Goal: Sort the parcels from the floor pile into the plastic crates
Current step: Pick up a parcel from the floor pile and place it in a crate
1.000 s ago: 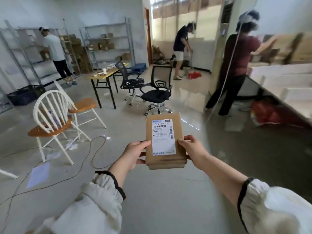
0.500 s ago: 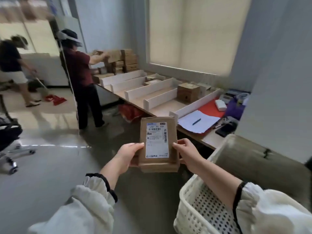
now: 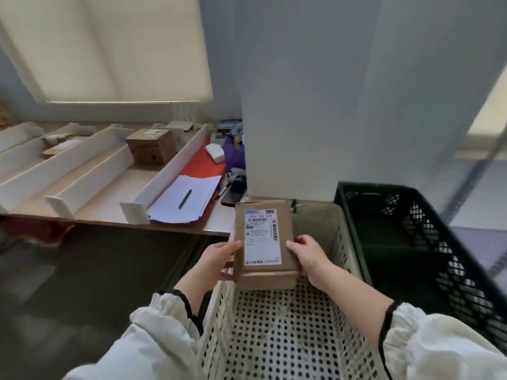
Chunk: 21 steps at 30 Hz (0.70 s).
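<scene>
I hold a flat brown cardboard parcel [image 3: 264, 242] with a white shipping label, face up, between both hands. My left hand [image 3: 219, 257] grips its left edge and my right hand [image 3: 308, 255] grips its right edge. The parcel hovers over the far left part of a cream perforated plastic crate [image 3: 288, 338], whose floor shows bare below. A black plastic crate [image 3: 428, 256] stands right beside it on the right, dark inside.
A long table [image 3: 109, 215] with white cardboard dividers [image 3: 164, 174] runs at the left, holding a brown box [image 3: 151, 146], papers with a pen [image 3: 185, 198] and a red sheet. A grey pillar [image 3: 343, 91] rises behind the crates. Dark floor lies at the lower left.
My view has swung right from the room to the crates. The parcel, still in both hands, has moved over the cream crate, and the black crate has come into view.
</scene>
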Motion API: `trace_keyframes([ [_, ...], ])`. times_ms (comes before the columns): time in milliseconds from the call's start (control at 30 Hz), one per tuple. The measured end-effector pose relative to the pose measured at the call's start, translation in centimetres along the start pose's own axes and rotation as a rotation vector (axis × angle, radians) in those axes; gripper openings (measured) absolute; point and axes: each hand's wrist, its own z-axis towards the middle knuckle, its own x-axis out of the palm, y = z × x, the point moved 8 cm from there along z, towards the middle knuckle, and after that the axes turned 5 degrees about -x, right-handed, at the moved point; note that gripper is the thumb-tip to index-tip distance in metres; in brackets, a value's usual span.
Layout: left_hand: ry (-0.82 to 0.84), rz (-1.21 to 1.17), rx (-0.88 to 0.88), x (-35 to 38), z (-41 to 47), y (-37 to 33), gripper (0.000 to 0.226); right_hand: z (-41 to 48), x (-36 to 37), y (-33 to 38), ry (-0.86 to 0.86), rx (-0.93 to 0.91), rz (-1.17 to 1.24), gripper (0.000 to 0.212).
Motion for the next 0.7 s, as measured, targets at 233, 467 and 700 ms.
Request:
trace_keyframes([
  [233, 0.123, 0.031, -0.126, 5.1, 8.8, 0.7, 0.015, 7.1, -2.4, -5.4, -0.103, 0.180, 0.051, 0.038],
  [467, 0.213, -0.057, -0.300, 8.4, 18.0, 5.1, 0.066, 15.6, -2.6, -10.6, -0.047, 0.329, 0.006, 0.033],
  [700, 0.132, -0.140, -0.302, 8.5, 27.0, 8.9, 0.052, 23.7, -1.0, -15.8, 0.033, 0.380, -0.093, 0.047],
])
